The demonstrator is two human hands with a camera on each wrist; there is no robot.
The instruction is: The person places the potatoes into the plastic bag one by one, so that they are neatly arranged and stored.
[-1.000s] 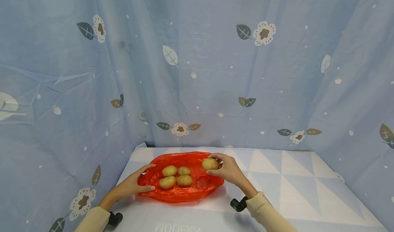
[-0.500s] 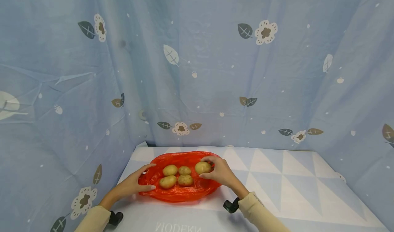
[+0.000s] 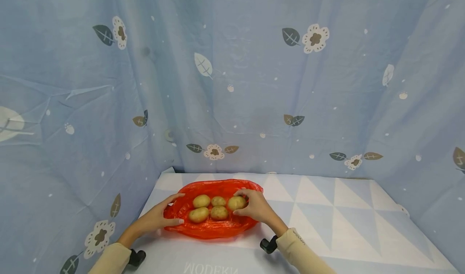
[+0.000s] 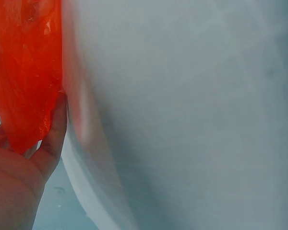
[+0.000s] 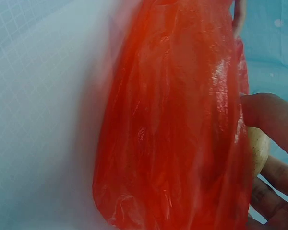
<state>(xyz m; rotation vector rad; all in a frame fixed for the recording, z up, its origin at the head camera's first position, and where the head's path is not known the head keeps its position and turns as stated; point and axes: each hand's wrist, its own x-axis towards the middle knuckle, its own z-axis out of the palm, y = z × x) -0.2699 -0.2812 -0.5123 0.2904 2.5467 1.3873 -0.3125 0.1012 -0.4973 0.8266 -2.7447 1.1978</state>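
A red plastic bag lies spread open on the table, its rim standing up around several yellow potatoes. At the bag's left end my left hand holds it, thumb along the near side and fingers at the far side. My right hand grips another potato between thumb and fingers, inside the bag's right part and beside the others. In the right wrist view the bag wall hides most of this potato. The left wrist view shows the thumb against the red plastic.
A white and pale blue patterned cloth covers the table, stretching away to the right of the bag. Blue curtains with leaf and flower prints hang at the back and left side. A dark wrist device sits under the right wrist.
My right hand has carried its potato leftward and down into the bag, next to the other potatoes. The left hand stays at the bag's left end.
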